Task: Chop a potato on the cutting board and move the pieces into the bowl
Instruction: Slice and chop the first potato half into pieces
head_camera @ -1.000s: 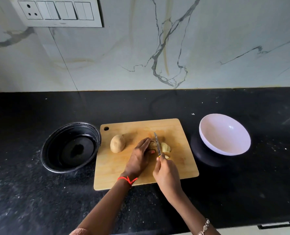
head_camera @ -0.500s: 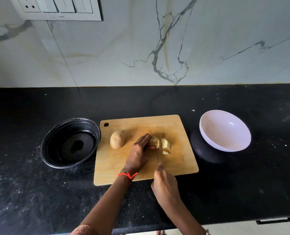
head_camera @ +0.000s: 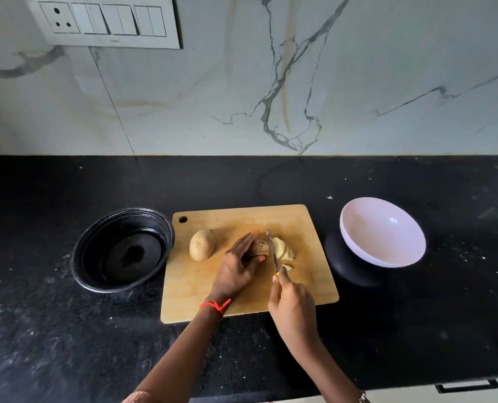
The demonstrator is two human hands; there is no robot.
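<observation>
The left hand [head_camera: 236, 269] holds the half-cut potato [head_camera: 260, 247] in the middle of the cutting board [head_camera: 242, 303]. The right hand [head_camera: 293, 303] grips the knife [head_camera: 272, 251], and its blade may be touching the potato. Cut slices [head_camera: 283, 252] lie at the potato's 3 o'clock. The bowl [head_camera: 383, 231] is farther that way.

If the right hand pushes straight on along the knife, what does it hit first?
Likely the small cut potato piece lying just ahead of the right hand, right of the knife blade; the stacked slices come next. Depth is unclear.
</observation>
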